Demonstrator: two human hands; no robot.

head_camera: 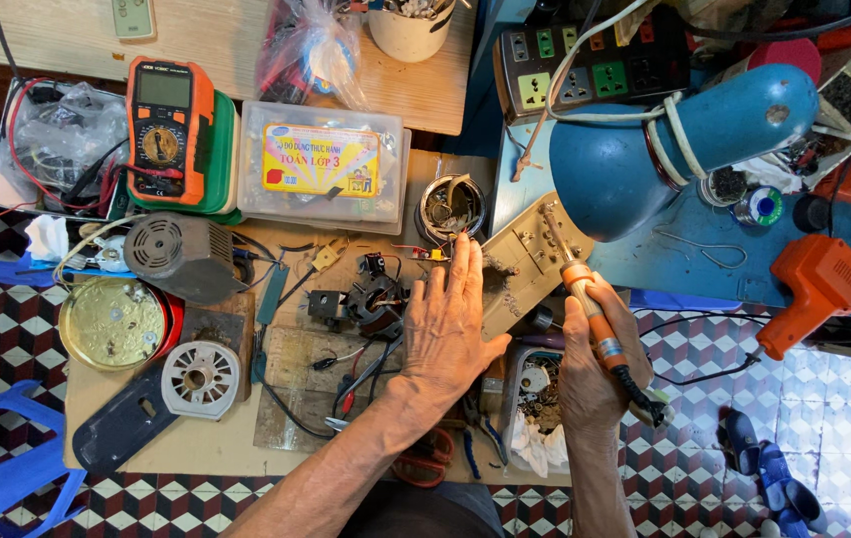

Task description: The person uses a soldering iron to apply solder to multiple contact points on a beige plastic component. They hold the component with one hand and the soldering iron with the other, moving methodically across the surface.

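On the cluttered bench (196,453), your left hand (450,334) lies open and flat, holding nothing, while your right hand (595,369) grips the iron (585,299), tip at twelve o'clock touching the beige board (520,264), soldering apparently underway, motor (370,299) unassembled.

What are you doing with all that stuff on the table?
A person sits at a cluttered workbench. The right hand holds a soldering iron with an orange handle, its tip resting by a beige board. The left hand lies flat on the bench, fingers spread, next to a small motor part with wires. A blue lamp hangs over the spot. An orange multimeter and a clear plastic box sit farther back.
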